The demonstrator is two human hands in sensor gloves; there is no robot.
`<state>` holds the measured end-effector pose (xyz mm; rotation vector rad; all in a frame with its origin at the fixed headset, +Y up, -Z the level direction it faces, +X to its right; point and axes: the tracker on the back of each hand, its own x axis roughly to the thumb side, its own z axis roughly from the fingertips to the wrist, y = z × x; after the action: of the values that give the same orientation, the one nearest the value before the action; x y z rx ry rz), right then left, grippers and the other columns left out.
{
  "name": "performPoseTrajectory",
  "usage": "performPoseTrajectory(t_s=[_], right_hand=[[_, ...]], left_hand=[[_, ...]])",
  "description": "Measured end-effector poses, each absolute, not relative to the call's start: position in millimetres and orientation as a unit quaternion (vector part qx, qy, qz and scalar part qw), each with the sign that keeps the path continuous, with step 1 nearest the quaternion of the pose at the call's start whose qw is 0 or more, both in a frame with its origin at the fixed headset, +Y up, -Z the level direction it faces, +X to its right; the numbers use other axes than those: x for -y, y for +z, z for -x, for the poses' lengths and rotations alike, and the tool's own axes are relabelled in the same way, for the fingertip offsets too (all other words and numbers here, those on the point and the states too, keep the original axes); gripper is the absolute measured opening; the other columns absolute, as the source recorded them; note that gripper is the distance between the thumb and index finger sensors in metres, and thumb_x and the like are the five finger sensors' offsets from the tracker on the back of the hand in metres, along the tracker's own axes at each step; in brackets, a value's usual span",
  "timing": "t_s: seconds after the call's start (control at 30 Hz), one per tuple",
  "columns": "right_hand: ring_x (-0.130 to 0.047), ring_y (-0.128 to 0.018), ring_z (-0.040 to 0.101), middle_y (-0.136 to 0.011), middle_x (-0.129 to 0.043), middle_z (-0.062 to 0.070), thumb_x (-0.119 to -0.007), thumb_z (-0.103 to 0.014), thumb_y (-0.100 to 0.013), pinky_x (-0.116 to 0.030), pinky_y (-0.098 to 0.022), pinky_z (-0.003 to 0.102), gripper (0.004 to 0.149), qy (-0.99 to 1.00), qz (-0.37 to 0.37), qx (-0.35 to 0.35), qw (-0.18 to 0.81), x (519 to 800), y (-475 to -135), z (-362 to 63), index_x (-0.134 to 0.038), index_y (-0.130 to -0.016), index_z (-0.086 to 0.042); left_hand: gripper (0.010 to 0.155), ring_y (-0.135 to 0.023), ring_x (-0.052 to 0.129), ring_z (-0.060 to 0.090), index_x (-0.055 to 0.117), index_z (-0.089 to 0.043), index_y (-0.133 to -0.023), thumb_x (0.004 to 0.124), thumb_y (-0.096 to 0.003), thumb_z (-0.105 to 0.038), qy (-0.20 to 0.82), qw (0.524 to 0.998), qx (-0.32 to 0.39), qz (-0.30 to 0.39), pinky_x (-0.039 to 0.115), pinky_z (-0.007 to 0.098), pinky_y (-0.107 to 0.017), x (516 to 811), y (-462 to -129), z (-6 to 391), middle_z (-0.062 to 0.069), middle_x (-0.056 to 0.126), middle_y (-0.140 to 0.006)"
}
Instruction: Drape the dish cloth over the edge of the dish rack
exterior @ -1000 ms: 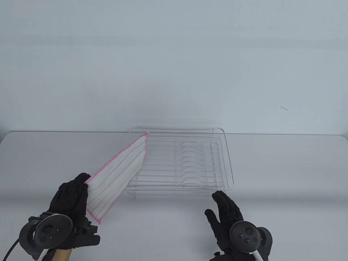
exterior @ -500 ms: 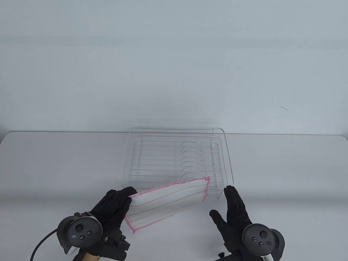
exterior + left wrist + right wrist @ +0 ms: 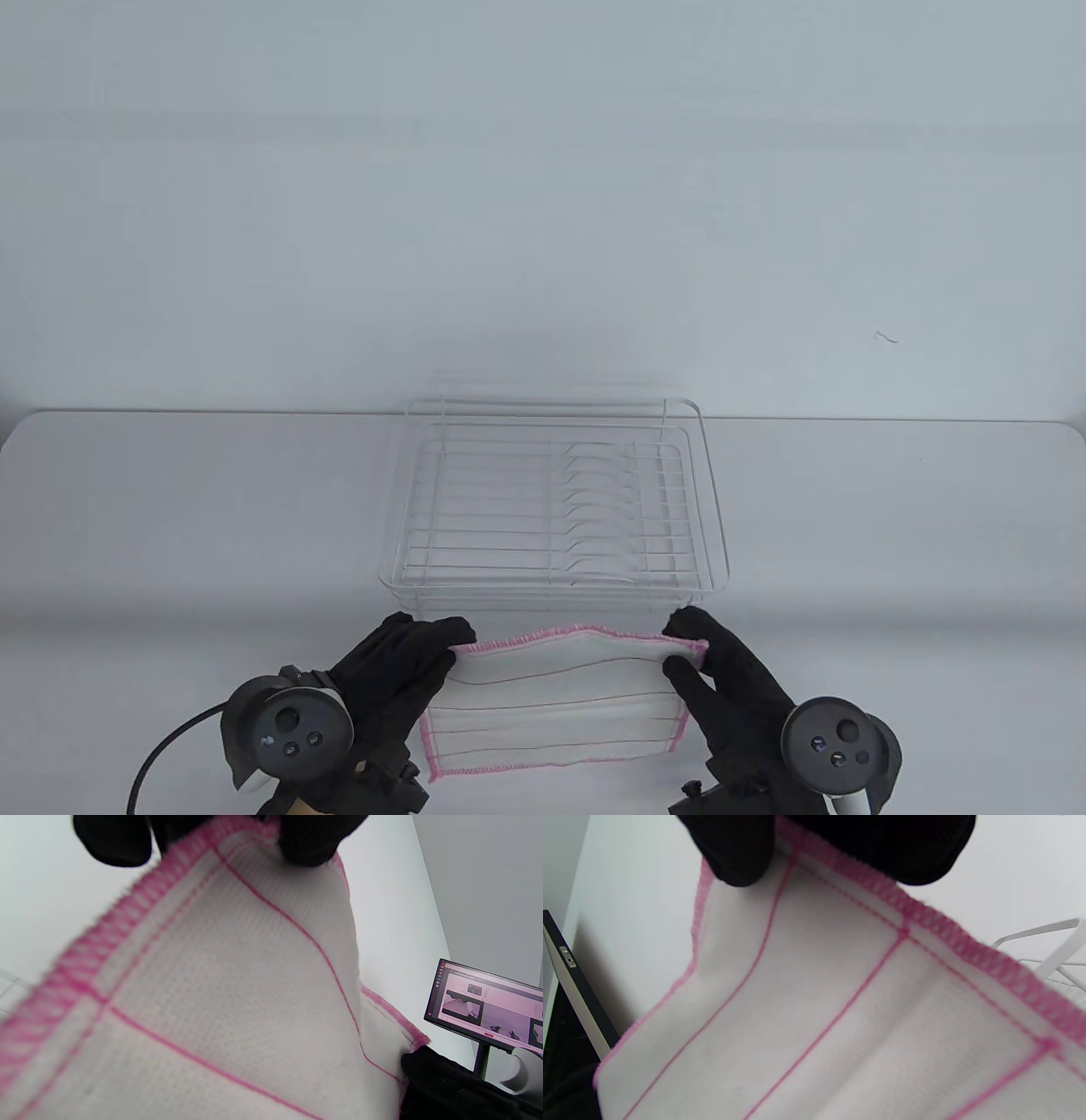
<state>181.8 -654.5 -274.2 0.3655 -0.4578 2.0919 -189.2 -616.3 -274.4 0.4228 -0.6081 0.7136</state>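
Observation:
A white dish cloth [image 3: 560,700] with a pink stitched hem and thin pink stripes hangs stretched between my two hands, just in front of the white wire dish rack [image 3: 556,509]. My left hand [image 3: 433,641] pinches its upper left corner. My right hand [image 3: 691,645] pinches its upper right corner. The cloth's top hem runs level, a little nearer to me than the rack's near rim. The cloth fills the left wrist view [image 3: 220,993] and the right wrist view [image 3: 831,1014], with gloved fingertips [image 3: 734,853] gripping the hem at the top.
The rack stands at the middle of the white table [image 3: 170,526], with plate slots on its right half. A monitor [image 3: 488,1005] stands off to one side in the left wrist view. A rack corner [image 3: 1052,950] shows in the right wrist view.
My left hand swung the cloth from the rack's left side across to its front. My right hand took hold of the free corner, and the cloth now hangs spread between both hands.

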Motion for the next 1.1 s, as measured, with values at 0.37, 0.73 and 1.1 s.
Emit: performPoseTrajectory(t_s=[0.37,0.73,1.1], right_hand=[[-0.091,-0.064,0.015,-0.079,-0.088,0.000,-0.069,-0.033,-0.059,-0.073,-0.058,0.042,0.035,0.821,-0.131,0.269,0.486,656,-268,-178,-0.071,-0.092,-0.024],[-0.094,-0.056,0.017,-0.076,-0.090,0.003,-0.069,-0.037,-0.061,-0.079,-0.042,0.033,0.036,0.903,-0.025,0.169,0.393,635,-346,-167,-0.074,-0.092,-0.020],[-0.095,-0.051,0.020,-0.073,-0.093,0.006,-0.070,-0.037,-0.061,-0.079,-0.037,0.032,0.037,0.953,0.064,0.024,0.294,647,-462,-159,-0.077,-0.090,-0.017]], left_hand=[[0.040,-0.063,0.099,0.030,0.075,-0.010,-0.094,0.068,-0.0582,-0.025,0.344,0.852,0.261,-0.296,0.069,0.063,-0.062,630,-275,186,0.017,0.094,-0.078],[0.039,-0.057,0.099,0.029,0.077,-0.010,-0.092,0.070,-0.0579,-0.026,0.227,0.930,0.195,-0.214,0.072,0.061,-0.060,607,-367,175,0.016,0.096,-0.072],[0.038,-0.055,0.100,0.028,0.080,-0.012,-0.090,0.073,-0.0565,-0.029,0.115,0.981,0.115,-0.110,0.070,0.062,-0.061,634,-482,151,0.015,0.098,-0.069]])
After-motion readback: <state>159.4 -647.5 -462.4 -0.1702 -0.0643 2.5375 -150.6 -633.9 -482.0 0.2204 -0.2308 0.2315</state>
